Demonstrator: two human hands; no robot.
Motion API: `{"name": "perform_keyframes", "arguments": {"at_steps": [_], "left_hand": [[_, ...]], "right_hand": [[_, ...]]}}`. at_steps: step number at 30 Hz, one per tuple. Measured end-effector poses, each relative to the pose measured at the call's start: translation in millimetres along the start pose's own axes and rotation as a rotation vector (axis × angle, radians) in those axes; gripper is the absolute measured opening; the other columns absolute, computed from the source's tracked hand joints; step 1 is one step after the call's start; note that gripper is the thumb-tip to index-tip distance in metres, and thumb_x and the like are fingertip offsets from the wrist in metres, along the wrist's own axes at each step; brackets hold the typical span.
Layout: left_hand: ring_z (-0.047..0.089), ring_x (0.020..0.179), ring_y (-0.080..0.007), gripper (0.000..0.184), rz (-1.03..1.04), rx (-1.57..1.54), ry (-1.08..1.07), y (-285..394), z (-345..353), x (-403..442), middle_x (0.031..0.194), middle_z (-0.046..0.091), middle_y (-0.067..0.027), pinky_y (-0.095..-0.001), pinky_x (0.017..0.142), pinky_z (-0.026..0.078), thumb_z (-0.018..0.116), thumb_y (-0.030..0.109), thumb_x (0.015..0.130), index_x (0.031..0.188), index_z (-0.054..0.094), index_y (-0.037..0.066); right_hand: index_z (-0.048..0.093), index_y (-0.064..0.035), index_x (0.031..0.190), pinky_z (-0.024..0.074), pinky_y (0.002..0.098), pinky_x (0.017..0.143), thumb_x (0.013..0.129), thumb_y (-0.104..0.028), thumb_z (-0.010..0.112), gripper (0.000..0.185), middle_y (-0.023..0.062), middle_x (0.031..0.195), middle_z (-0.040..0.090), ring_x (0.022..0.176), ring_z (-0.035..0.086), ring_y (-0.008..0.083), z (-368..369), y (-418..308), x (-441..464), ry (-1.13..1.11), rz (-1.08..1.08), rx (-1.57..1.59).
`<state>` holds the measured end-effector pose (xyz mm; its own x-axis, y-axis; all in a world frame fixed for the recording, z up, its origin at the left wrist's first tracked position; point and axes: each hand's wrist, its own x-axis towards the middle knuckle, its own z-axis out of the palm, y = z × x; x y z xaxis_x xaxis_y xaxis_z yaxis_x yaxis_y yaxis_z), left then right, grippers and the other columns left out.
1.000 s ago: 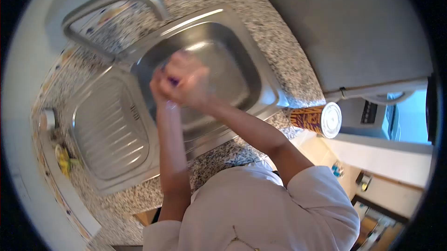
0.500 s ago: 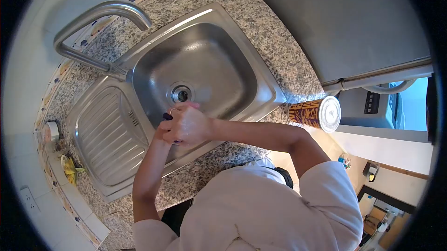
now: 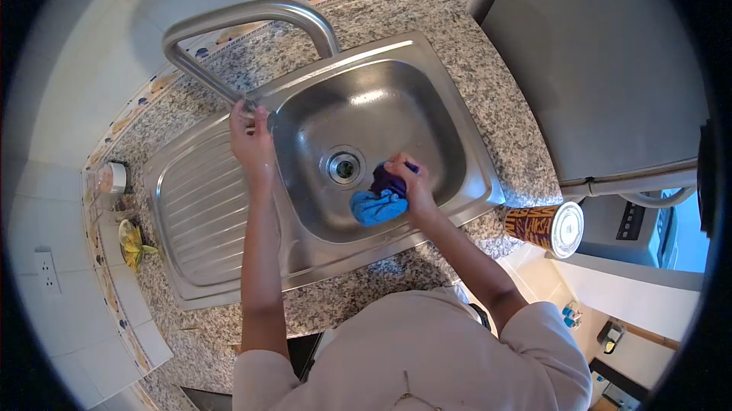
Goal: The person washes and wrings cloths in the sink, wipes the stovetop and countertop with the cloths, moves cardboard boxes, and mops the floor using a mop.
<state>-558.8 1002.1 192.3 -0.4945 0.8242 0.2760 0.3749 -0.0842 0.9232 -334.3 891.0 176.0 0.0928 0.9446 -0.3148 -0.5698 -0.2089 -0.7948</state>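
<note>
My left hand (image 3: 253, 140) is at the base of the steel faucet (image 3: 267, 11), its fingers closed around the faucet handle, which they partly cover. My right hand (image 3: 408, 177) grips a bunched blue and purple cloth (image 3: 379, 207) over the lower right part of the sink basin (image 3: 374, 117). The purple part sits within the fingers and the blue part hangs beyond them. Left of the cloth lies the drain (image 3: 345, 167), with something dark in it. No stream of water can be made out below the spout.
A ribbed drainboard (image 3: 206, 220) adjoins the basin on the left. On the granite counter (image 3: 503, 98) stand a lidded patterned cup (image 3: 543, 228) at right, and a small jar (image 3: 113, 177) and a yellow item (image 3: 133, 245) at left. A grey appliance (image 3: 610, 52) borders the counter.
My hands, together near the drain before, have separated. The left moved up to the faucet handle; the right moved rightward with the cloth, whose blue part now shows. The view has shifted too.
</note>
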Motion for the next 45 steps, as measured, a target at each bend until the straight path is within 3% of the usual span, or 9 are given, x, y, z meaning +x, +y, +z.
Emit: {"name": "perform_keyframes", "arguments": {"at_steps": [5, 17, 20, 22, 24, 27, 33, 37, 45], "left_hand": [[0.05, 0.049, -0.0092, 0.034, 0.006, 0.138, -0.017, -8.8, 8.7, 10.3, 0.061, 0.056, -0.0048, -0.0252, 0.045, 0.043, 0.059, 0.025, 0.086, 0.109, 0.059, 0.001], [0.057, 0.057, -0.0121, 0.025, 0.262, 0.209, -0.149, -7.8, 0.2, 1.1, 0.073, 0.063, -0.0101, -0.0273, 0.051, 0.046, 0.054, 0.014, 0.089, 0.108, 0.058, 0.0], [0.059, 0.06, -0.0147, 0.027, 0.101, 0.033, -0.078, 7.7, 11.2, -28.5, 0.083, 0.063, -0.0123, -0.0282, 0.054, 0.048, 0.053, 0.014, 0.089, 0.112, 0.054, 0.001], [0.061, 0.071, -0.0193, 0.029, -0.246, -0.518, -0.188, -12.7, 27.5, -49.1, 0.093, 0.061, -0.0148, -0.031, 0.065, 0.052, 0.056, 0.015, 0.088, 0.113, 0.052, 0.003], [0.06, 0.087, -0.0256, 0.026, -0.697, -0.775, -0.475, -8.9, 44.1, -57.0, 0.099, 0.059, -0.0179, -0.0348, 0.08, 0.051, 0.051, 0.016, 0.089, 0.108, 0.054, 0.0], [0.056, 0.1, -0.0318, 0.029, -0.946, -0.907, -0.753, -18.0, 76.7, -53.0, 0.105, 0.057, -0.021, -0.0388, 0.091, 0.046, 0.043, 0.013, 0.089, 0.107, 0.051, -0.008], [0.054, 0.103, -0.0338, 0.031, -1.024, -0.989, -0.901, -24.3, 113.3, -56.2, 0.106, 0.056, -0.0243, -0.0405, 0.095, 0.043, 0.037, 0.007, 0.086, 0.104, 0.05, -0.015], [0.056, 0.101, -0.0305, 0.031, -1.02, -0.953, -0.815, -31.0, 91.7, -48.2, 0.108, 0.056, -0.0222, -0.0392, 0.089, 0.046, 0.04, 0.01, 0.086, 0.106, 0.051, -0.012], [0.057, 0.098, -0.021, 0.044, -0.436, -0.164, -0.52, -2.3, -3.9, -19.6, 0.115, 0.057, -0.0081, -0.0352, 0.08, 0.044, 0.053, 0.039, 0.087, 0.12, 0.051, 0.01]], "right_hand": [[0.048, -0.0085, 0.061, 0.0342, 0.0211, 0.053, 0.076, -0.009, 0.063, 0.021, -0.0052, 0.061, 0.045, 0.057, 0.041, 0.0045, 7.6, 26.1, -27.1, -0.122, 0.172, 0.014], [0.044, -0.0071, 0.061, 0.0322, 0.0211, 0.058, 0.08, -0.004, 0.061, 0.025, -0.0034, 0.067, 0.043, 0.063, 0.04, 0.0042, 24.0, 36.1, -45.5, -0.52, 0.078, -0.208], [0.045, -0.0072, 0.062, 0.0334, 0.0209, 0.059, 0.079, -0.004, 0.06, 0.024, -0.003, 0.067, 0.044, 0.063, 0.041, 0.0047, 17.9, 37.6, -44.9, -0.491, 0.127, -0.159], [0.045, -0.0071, 0.063, 0.0346, 0.021, 0.06, 0.079, -0.004, 0.061, 0.023, -0.0027, 0.067, 0.044, 0.064, 0.042, 0.0051, 14.9, 36.5, -47.1, -0.44, 0.175, -0.145], [0.046, -0.0081, 0.064, 0.0349, 0.0206, 0.054, 0.078, -0.01, 0.063, 0.022, -0.0049, 0.064, 0.047, 0.062, 0.043, 0.0032, 15.2, 32.7, -48.6, -0.338, 0.266, -0.081], [0.048, -0.0089, 0.065, 0.0358, 0.02, 0.055, 0.078, -0.01, 0.063, 0.02, -0.0041, 0.066, 0.05, 0.062, 0.044, 0.0033, 7.6, 36.5, -46.3, -0.351, 0.185, -0.119], [0.045, -0.0081, 0.067, 0.0392, 0.0216, 0.061, 0.078, -0.005, 0.059, 0.018, -0.0017, 0.071, 0.049, 0.066, 0.047, 0.006, -2.4, 32.9, -47.0, -0.302, 0.265, -0.109], [0.045, -0.0082, 0.067, 0.0402, 0.0219, 0.06, 0.078, -0.005, 0.058, 0.018, -0.0006, 0.071, 0.05, 0.064, 0.048, 0.0077, -13.8, 33.6, -43.6, -0.287, 0.264, -0.099], [0.057, -0.008, 0.071, 0.0366, 0.023, 0.055, 0.077, -0.013, 0.062, 0.009, -0.0017, 0.065, 0.053, 0.06, 0.046, 0.0074, -1.4, 43.5, -22.4, 0.001, 0.337, 0.073]]}}
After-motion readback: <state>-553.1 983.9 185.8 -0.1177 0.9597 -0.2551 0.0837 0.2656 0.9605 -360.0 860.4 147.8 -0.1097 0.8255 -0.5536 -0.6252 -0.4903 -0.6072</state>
